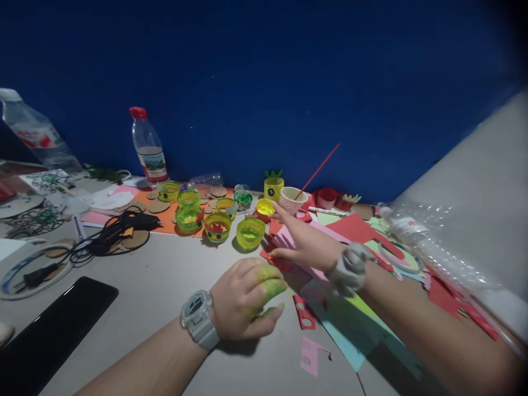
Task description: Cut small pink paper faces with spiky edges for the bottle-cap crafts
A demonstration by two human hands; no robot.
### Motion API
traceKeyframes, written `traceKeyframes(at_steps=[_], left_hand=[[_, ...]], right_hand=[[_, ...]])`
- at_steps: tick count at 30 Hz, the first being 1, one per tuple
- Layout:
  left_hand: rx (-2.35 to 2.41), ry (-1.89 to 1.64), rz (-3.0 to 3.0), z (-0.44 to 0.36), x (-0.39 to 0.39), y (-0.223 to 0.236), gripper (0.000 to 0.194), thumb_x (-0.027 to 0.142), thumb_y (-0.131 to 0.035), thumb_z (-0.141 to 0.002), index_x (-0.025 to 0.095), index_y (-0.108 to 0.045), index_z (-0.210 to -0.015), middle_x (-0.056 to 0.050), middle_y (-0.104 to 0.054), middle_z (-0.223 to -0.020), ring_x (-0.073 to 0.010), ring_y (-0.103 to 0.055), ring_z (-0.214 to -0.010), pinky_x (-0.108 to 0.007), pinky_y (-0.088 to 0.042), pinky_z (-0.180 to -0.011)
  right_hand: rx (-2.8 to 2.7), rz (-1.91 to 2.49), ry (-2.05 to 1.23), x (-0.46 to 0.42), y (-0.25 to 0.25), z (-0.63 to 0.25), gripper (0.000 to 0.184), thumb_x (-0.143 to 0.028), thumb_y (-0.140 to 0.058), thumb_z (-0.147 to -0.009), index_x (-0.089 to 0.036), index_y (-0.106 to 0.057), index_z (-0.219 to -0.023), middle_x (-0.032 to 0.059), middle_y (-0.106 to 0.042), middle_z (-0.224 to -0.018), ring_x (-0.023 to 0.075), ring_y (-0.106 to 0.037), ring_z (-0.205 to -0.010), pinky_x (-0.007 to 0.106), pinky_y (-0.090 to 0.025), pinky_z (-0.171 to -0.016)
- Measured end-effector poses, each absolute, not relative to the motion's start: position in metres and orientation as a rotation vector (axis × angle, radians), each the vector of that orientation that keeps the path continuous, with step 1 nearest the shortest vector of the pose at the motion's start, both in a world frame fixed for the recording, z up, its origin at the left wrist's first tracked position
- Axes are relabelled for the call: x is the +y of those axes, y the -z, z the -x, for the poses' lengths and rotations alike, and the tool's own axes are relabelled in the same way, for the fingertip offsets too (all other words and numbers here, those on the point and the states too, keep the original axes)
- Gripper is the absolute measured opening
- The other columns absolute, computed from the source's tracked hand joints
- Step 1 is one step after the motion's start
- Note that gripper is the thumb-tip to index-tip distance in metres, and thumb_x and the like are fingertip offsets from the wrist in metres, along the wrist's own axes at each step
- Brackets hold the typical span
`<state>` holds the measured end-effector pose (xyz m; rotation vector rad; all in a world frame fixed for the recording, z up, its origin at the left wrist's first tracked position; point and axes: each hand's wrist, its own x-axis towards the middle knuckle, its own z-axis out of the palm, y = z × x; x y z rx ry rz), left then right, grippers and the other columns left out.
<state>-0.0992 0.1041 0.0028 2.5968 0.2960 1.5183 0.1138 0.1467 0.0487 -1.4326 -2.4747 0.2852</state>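
Observation:
My left hand point(249, 297) hovers over the front of the grey table, fingers loosely curled and thumb apart, with nothing visible between them. Yellow-green paint smears its fingers. My right hand point(309, 242) is stretched out and open, its fingertips by a small cup of yellow paint point(265, 209); whether they touch it is unclear. Just behind stands a speckled paper cup point(292, 202) with a red stick point(319, 168) in it. Ahead of my left hand sits a yellow-green painted cup point(251, 234). Beside it is a similar cup with a red paper shape point(217, 228).
Several more painted cups point(188, 219) stand on orange paper point(160, 225). A glue gun with a black cord point(119, 231) and a black phone point(61, 330) lie left. Coloured paper point(358, 234) and bubble wrap point(445, 242) cover the right. A bottle point(150, 151) stands at the back.

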Motion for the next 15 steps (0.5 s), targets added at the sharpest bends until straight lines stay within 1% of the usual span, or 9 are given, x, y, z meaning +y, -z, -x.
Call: traceKeyframes(at_steps=[1, 3, 5, 6, 7, 9, 11, 13, 15], left_hand=[[0.29, -1.467, -2.611, 0.099, 0.104, -0.002, 0.018, 0.022, -0.051, -0.085, 0.016, -0.053, -0.101, -0.008, -0.066, -0.088, -0.0201, -0.057, -0.082, -0.034, -0.048, -0.075], [0.326, -1.365, -2.624, 0.1, 0.105, -0.003, 0.011, 0.025, -0.046, -0.088, 0.017, -0.054, -0.09, -0.004, -0.061, -0.073, -0.0185, -0.054, -0.072, -0.032, -0.046, -0.068], [0.451, -1.286, -2.607, 0.099, 0.107, -0.005, 0.015, 0.025, -0.044, -0.09, 0.017, -0.054, -0.083, -0.003, -0.056, -0.066, -0.0182, -0.051, -0.071, -0.033, -0.044, -0.069], [0.53, -1.251, -2.589, 0.099, 0.107, -0.007, 0.016, 0.026, -0.045, -0.091, 0.017, -0.054, -0.083, -0.003, -0.055, -0.067, -0.0186, -0.051, -0.073, -0.035, -0.044, -0.073], [0.607, -1.215, -2.571, 0.099, 0.108, -0.008, 0.015, 0.026, -0.046, -0.092, 0.017, -0.055, -0.084, -0.004, -0.056, -0.071, -0.0194, -0.05, -0.077, -0.036, -0.043, -0.077], [0.704, -1.129, -2.549, 0.098, 0.109, -0.01, 0.013, 0.026, -0.048, -0.093, 0.017, -0.055, -0.086, -0.005, -0.058, -0.078, -0.0207, -0.05, -0.084, -0.039, -0.041, -0.084], [0.713, -1.046, -2.552, 0.097, 0.109, -0.01, 0.01, 0.022, -0.048, -0.093, 0.017, -0.055, -0.088, -0.005, -0.059, -0.086, -0.0215, -0.049, -0.091, -0.041, -0.038, -0.092], [0.724, -0.998, -2.554, 0.097, 0.108, -0.01, 0.008, 0.019, -0.048, -0.092, 0.016, -0.055, -0.092, -0.006, -0.059, -0.09, -0.0225, -0.047, -0.095, -0.044, -0.035, -0.096], [0.736, -0.915, -2.589, 0.095, 0.105, -0.008, 0.008, 0.018, -0.049, -0.091, 0.016, -0.055, -0.096, -0.007, -0.059, -0.096, -0.0237, -0.045, -0.101, -0.046, -0.032, -0.099]], right_hand=[[-2.445, 1.452, -0.256, 0.134, -0.045, -0.123, 0.092, -0.037, -0.068, -0.086, -0.012, -0.011, -0.154, 0.0257, -0.043, -0.147, 0.0364, -0.046, -0.133, 0.052, -0.043, -0.103], [-2.374, 1.473, -0.175, 0.108, -0.034, -0.143, 0.07, -0.034, -0.057, -0.093, -0.015, -0.021, -0.15, 0.0219, -0.054, -0.137, 0.0332, -0.056, -0.122, 0.05, -0.048, -0.097], [-2.274, 1.478, -0.042, 0.084, -0.021, -0.163, 0.046, -0.03, -0.05, -0.096, -0.019, -0.038, -0.14, 0.0161, -0.064, -0.122, 0.0296, -0.063, -0.109, 0.046, -0.052, -0.088], [-2.223, 1.483, 0.017, 0.075, -0.015, -0.172, 0.036, -0.029, -0.049, -0.097, -0.019, -0.047, -0.132, 0.0138, -0.067, -0.115, 0.0284, -0.065, -0.102, 0.044, -0.053, -0.085], [-2.204, 1.479, 0.031, 0.069, -0.009, -0.18, 0.029, -0.028, -0.048, -0.097, -0.019, -0.051, -0.125, 0.0132, -0.067, -0.109, 0.0281, -0.065, -0.097, 0.044, -0.053, -0.082], [-2.176, 1.489, 0.035, 0.062, -0.004, -0.191, 0.023, -0.023, -0.04, -0.099, -0.019, -0.055, -0.116, 0.013, -0.067, -0.103, 0.0272, -0.065, -0.094, 0.043, -0.052, -0.079], [-2.15, 1.526, 0.028, 0.062, -0.005, -0.197, 0.021, -0.023, -0.039, -0.1, -0.018, -0.056, -0.113, 0.0131, -0.066, -0.103, 0.0265, -0.063, -0.095, 0.042, -0.051, -0.079], [-2.162, 1.564, 0.014, 0.062, -0.01, -0.199, 0.019, -0.027, -0.047, -0.098, -0.018, -0.057, -0.112, 0.0128, -0.064, -0.106, 0.0272, -0.06, -0.101, 0.042, -0.05, -0.083], [-2.192, 1.593, 0.02, 0.062, -0.016, -0.197, 0.025, -0.033, -0.058, -0.092, -0.017, -0.059, -0.112, 0.0138, -0.063, -0.108, 0.0299, -0.058, -0.103, 0.044, -0.048, -0.086]])
